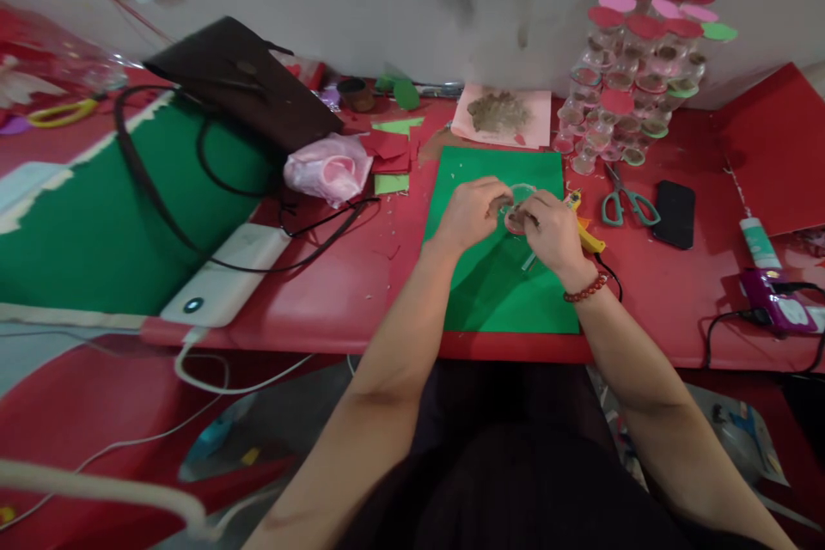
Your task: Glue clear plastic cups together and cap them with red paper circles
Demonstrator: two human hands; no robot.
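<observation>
My left hand (473, 210) and my right hand (551, 228) meet above a green sheet (496, 292) on the table. Between them is a small clear plastic cup (514, 222) with a reddish base, partly hidden by my fingers. Both hands have curled fingers closed on the cup; something brown shows at the right fingertips, too small to name. Beside my right hand lies a yellow glue gun (591, 239) with a black cord. A short translucent stick (528, 262) rests on the sheet beneath that hand.
Stacked clear cups (619, 94) with coloured paper discs stand at the back right. Nearby are scissors (628, 199) and a black phone (674, 213). Pink paper (467, 125) bears brown crumbly material. A dark bag (238, 86) and a white power bank (225, 275) lie left.
</observation>
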